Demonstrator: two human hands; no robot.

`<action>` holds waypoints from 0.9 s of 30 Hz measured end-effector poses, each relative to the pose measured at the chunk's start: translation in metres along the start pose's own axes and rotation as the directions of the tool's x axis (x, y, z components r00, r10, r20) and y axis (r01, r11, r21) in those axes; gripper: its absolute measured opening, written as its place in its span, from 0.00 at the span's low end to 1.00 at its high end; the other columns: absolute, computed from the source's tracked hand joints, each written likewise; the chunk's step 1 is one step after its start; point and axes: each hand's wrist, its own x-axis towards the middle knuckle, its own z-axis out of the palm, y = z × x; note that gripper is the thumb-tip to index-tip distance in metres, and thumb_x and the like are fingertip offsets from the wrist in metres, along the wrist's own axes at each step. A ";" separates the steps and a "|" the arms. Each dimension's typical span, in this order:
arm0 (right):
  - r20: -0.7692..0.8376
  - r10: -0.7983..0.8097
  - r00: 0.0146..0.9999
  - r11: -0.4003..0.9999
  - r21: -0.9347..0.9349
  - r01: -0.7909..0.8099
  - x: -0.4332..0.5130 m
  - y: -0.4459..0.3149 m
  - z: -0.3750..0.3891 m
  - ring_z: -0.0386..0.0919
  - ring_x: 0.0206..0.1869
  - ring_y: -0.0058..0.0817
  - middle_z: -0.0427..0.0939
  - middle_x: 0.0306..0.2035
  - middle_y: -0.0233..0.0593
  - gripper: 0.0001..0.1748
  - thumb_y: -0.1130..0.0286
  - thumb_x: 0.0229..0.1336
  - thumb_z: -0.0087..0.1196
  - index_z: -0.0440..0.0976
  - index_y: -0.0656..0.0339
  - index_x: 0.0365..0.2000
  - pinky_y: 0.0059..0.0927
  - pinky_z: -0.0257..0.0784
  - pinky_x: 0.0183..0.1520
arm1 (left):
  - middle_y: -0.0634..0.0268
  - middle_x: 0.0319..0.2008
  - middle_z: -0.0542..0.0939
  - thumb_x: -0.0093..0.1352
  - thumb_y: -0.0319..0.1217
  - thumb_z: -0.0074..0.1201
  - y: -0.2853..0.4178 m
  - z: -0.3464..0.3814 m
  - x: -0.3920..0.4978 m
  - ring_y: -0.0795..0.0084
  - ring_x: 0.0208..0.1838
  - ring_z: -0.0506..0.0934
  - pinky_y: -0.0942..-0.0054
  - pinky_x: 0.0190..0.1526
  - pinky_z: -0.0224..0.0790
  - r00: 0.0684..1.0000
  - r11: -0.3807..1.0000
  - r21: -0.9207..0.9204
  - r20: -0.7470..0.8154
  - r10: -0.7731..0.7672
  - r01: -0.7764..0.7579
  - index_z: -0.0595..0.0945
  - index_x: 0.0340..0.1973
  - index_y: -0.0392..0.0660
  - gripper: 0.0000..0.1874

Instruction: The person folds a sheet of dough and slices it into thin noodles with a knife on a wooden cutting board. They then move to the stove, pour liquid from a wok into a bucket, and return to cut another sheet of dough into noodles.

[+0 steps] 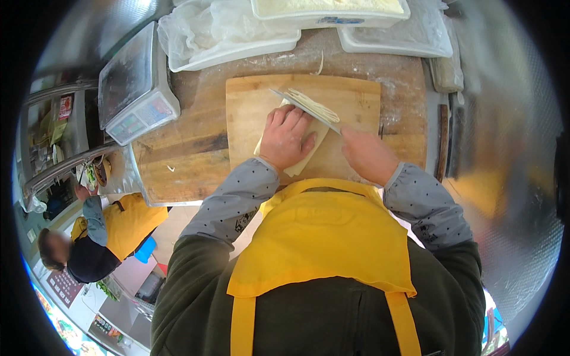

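Note:
A folded sheet of pale dough [305,161] lies on a wooden cutting board [356,98]. My left hand [285,139] presses down on the sheet, with its fingertips close to the blade and its thumb out to the side. In my right hand [368,153] is a kitchen knife [307,110], its handle mostly hidden by the fist. The thin blade is seen nearly edge-on and slants across the far end of the sheet. Just beyond it sits a bundle of cut noodle strips [317,105].
A digital scale [129,80] stands left on the floured wooden worktop [182,164]. White plastic tubs [236,55] line the back, one holding flour [329,5]. Dough scraps [319,64] lie about. A metal wall [512,147] is at right; a co-worker [133,222] stands at left.

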 end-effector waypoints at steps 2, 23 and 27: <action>-0.015 -0.025 1.000 0.999 0.027 0.026 -0.005 0.000 -0.002 0.80 0.40 0.61 0.80 0.33 0.59 0.12 0.71 0.68 0.51 0.68 0.65 0.48 0.59 0.74 0.41 | 0.60 0.55 0.79 0.60 0.37 0.67 -0.001 0.000 0.000 0.52 0.61 0.74 0.52 0.61 0.67 1.000 1.000 0.001 -0.007 0.001 -0.001 0.82 0.54 0.45 0.26; 0.056 0.048 0.997 0.995 0.083 -0.052 -0.005 -0.003 -0.004 0.78 0.39 0.66 0.78 0.33 0.64 0.09 0.72 0.66 0.51 0.68 0.66 0.42 0.62 0.72 0.42 | 0.59 0.56 0.78 0.60 0.36 0.65 -0.002 0.000 -0.007 0.53 0.60 0.74 0.50 0.63 0.67 1.000 1.000 -0.012 0.020 0.003 -0.003 0.81 0.57 0.45 0.28; -0.001 0.024 1.000 0.999 0.048 -0.024 0.004 -0.006 0.002 0.77 0.38 0.66 0.78 0.30 0.63 0.10 0.71 0.66 0.51 0.68 0.67 0.42 0.61 0.72 0.41 | 0.59 0.55 0.78 0.60 0.36 0.65 -0.003 0.000 -0.008 0.53 0.60 0.74 0.50 0.63 0.67 1.000 1.000 -0.019 0.010 0.004 -0.004 0.81 0.56 0.44 0.28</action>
